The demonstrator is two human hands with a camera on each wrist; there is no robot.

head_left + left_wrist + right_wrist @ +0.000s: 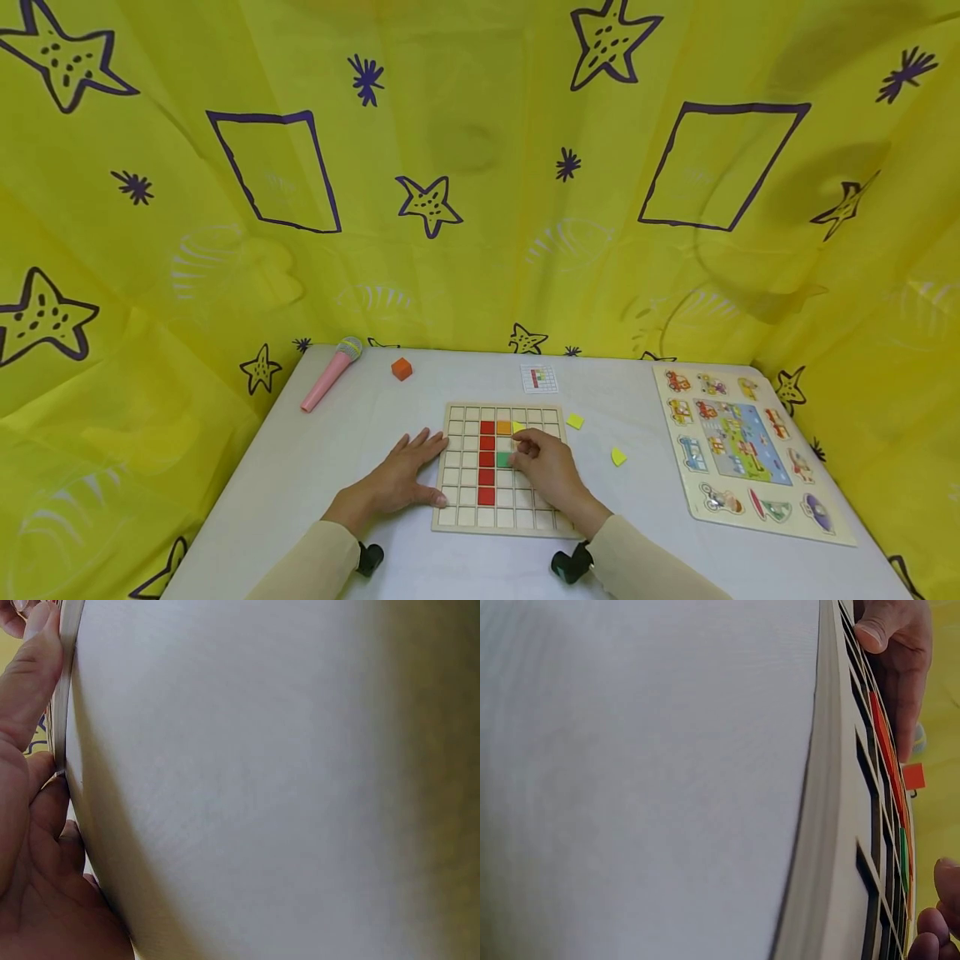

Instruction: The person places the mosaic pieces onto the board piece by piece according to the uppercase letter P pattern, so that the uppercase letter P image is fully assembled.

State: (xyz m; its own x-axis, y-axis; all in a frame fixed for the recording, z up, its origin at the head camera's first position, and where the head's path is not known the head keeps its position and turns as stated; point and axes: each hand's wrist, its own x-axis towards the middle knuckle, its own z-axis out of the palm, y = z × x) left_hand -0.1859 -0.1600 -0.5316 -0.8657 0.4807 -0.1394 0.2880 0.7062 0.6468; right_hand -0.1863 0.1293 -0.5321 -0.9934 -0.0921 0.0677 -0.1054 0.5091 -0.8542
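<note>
A wooden grid board [450, 521] lies on the white table. Several red tiles [487, 459] form a column in its cells, with an orange tile [504, 427] beside the top one. A yellow piece [518, 427] sits right of the orange tile, partly behind my right hand [551, 468]. That hand hovers over the board, fingers bent, thumb tip at the edge of a green tile [504, 460]; nothing shows between the fingertips [949, 879]. My left hand [405, 475] is spread flat, its fingertips and thumb [34, 679] touching the board's left edge.
Two loose yellow pieces, a square [575, 422] and a rounded one [618, 457], lie right of the board. Behind it is a small pattern card [539, 379]. An orange cube [402, 369] and pink microphone [327, 379] stand back left; a picture puzzle [701, 504] lies right.
</note>
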